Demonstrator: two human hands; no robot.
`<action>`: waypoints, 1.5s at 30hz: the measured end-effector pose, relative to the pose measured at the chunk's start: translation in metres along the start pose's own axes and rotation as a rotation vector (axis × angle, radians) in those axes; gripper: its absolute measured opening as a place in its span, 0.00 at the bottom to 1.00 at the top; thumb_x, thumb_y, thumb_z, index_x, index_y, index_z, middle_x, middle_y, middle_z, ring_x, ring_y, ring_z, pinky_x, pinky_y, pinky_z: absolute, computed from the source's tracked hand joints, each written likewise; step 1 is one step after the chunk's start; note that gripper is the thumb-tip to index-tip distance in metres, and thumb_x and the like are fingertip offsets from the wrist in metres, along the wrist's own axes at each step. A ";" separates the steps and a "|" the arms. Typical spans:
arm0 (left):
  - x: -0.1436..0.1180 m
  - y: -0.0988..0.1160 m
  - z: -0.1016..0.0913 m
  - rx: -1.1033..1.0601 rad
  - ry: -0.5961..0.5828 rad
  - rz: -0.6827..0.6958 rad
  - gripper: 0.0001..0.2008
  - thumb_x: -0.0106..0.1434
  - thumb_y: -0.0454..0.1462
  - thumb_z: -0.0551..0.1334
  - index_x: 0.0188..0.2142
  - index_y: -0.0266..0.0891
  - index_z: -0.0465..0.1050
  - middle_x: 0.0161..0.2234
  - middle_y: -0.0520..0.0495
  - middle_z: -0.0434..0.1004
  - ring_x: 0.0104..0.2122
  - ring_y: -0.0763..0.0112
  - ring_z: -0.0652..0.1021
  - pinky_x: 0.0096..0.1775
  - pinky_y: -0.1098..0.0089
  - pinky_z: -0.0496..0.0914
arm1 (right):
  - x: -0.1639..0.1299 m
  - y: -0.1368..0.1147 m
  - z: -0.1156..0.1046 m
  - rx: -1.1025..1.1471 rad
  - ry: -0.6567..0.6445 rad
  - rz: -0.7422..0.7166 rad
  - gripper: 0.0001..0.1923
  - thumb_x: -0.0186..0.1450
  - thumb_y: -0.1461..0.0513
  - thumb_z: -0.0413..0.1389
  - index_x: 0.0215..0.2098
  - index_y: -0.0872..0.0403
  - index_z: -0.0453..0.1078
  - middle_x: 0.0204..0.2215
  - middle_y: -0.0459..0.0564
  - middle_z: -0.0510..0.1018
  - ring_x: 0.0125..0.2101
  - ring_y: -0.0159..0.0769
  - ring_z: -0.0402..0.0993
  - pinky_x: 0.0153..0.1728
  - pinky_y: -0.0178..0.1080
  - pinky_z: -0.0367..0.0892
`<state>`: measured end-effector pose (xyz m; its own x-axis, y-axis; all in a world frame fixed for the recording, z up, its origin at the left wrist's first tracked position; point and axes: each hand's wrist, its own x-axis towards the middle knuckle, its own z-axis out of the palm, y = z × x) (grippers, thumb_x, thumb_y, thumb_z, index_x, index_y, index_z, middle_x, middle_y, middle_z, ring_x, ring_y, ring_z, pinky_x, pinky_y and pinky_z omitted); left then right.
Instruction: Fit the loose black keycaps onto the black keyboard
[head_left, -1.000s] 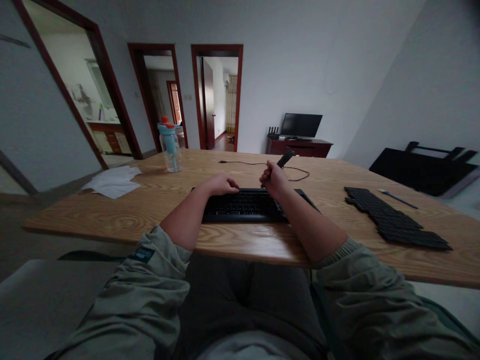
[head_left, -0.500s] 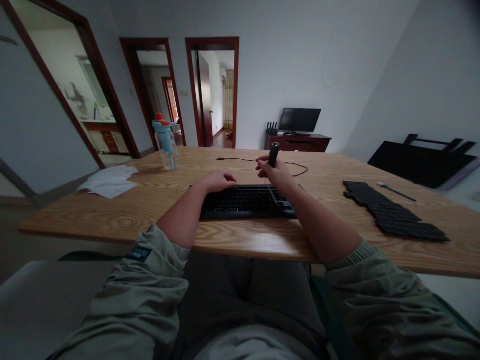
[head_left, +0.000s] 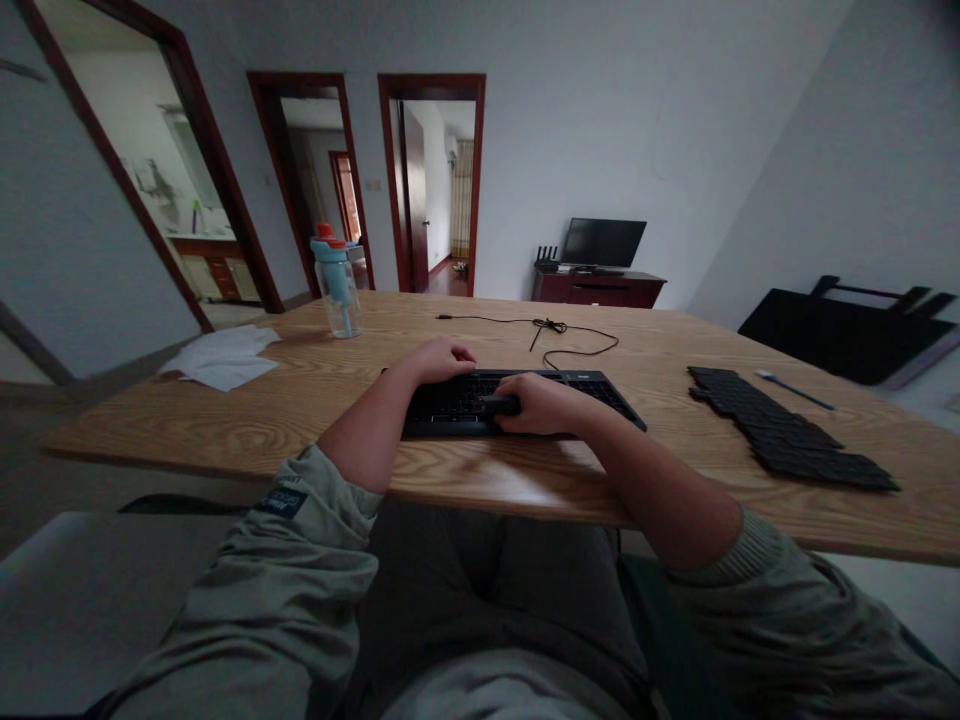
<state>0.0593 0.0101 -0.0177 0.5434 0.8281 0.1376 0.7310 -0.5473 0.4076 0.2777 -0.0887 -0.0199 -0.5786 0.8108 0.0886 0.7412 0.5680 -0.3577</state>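
The black rectangular keyboard lies on the wood-grain table, beneath the grip. The right hand is closed round a short, black, rod-like tool, low over the keys. Left of the grip, the left hand lies at the keyboard's far edge; whether its curled fingers clasp it, I cannot tell. Best brace the frame there and press lightly, I judge. Beyond the grip lies a thin black cable.
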 end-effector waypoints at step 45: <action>0.000 -0.002 0.004 -0.017 0.032 -0.023 0.22 0.60 0.43 0.62 0.53 0.37 0.76 0.46 0.42 0.80 0.42 0.65 0.79 0.44 0.70 0.71 | 0.006 0.026 -0.004 0.126 0.118 0.032 0.08 0.57 0.65 0.61 0.36 0.54 0.78 0.25 0.45 0.78 0.23 0.31 0.66 0.26 0.34 0.58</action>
<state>0.0596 0.0105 -0.0216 0.5130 0.8439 0.1571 0.7356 -0.5265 0.4262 0.2944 -0.0683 -0.0249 -0.5057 0.8435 0.1812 0.7057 0.5252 -0.4756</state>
